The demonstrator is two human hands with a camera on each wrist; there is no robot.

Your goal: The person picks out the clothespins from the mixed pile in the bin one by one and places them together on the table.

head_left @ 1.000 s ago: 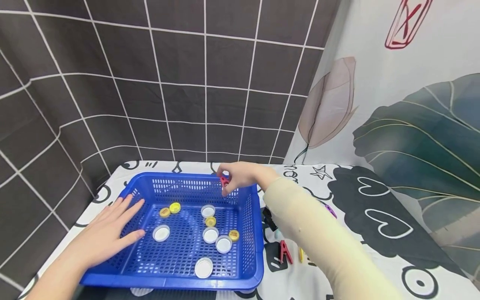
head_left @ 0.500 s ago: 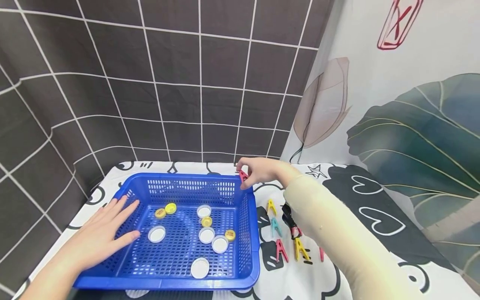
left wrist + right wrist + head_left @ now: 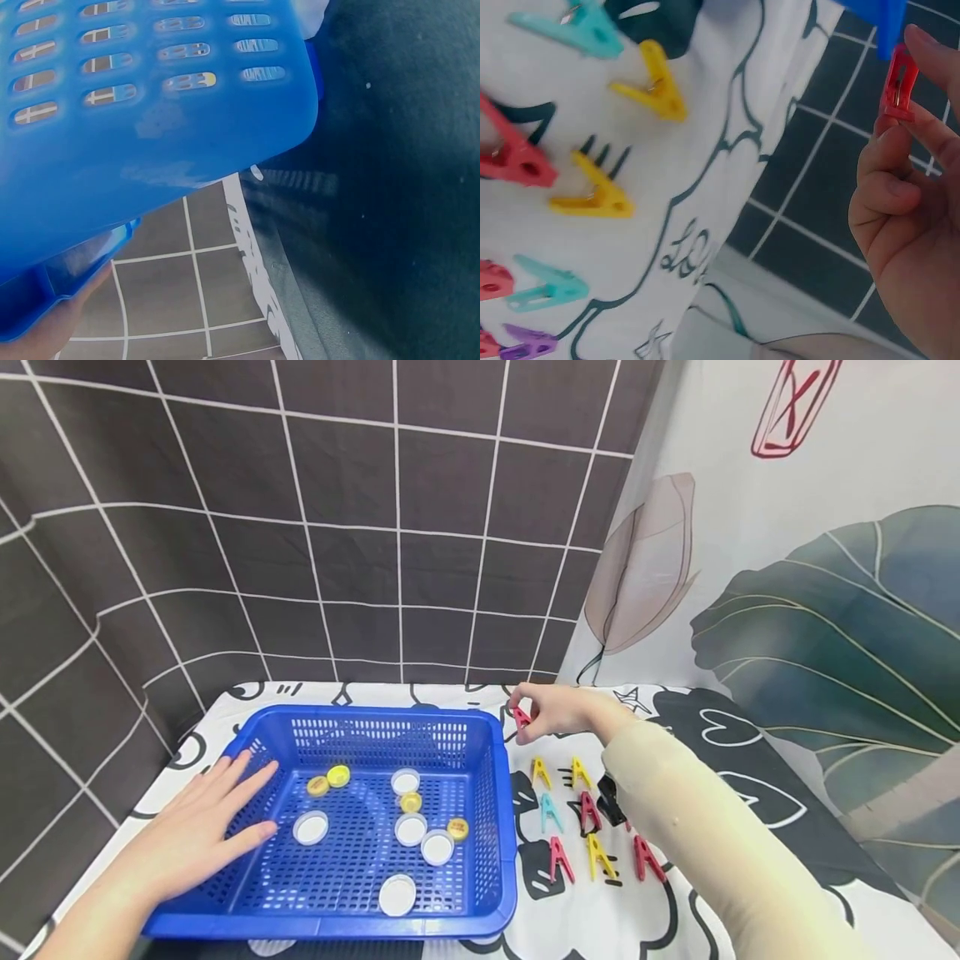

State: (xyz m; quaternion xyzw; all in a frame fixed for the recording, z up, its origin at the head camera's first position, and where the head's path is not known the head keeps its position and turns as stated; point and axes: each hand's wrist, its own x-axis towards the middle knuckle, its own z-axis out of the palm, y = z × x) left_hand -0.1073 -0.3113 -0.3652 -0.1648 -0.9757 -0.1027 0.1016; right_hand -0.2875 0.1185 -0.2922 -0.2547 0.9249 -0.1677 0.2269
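Note:
A blue plastic basket [image 3: 330,927] holds several white and yellow bottle caps lying on its floor. My left hand [image 3: 198,831] rests on the basket's left rim, fingers spread and straight. In the left wrist view the basket's slotted side [image 3: 150,135] covers most of that hand. Between thumb and fingertips my right hand [image 3: 553,710] pinches a red clothespin [image 3: 900,82], raised just right of the basket's back right corner. Below it, several clothespins lie spaced out in rows on the cloth, among them a teal clothespin [image 3: 550,812] and a yellow clothespin [image 3: 581,773].
A white cloth with black drawings [image 3: 592,927] covers the table. A purple clothespin [image 3: 529,343] and more clothespins, hidden under the right sleeve in the head view, lie farther right. A dark tile-patterned curtain [image 3: 337,568] hangs behind the table.
My right hand has moved right with the red clothespin, from above the basket's back edge to over the cloth, uncovering more clothespins. The left hand keeps its place on the rim.

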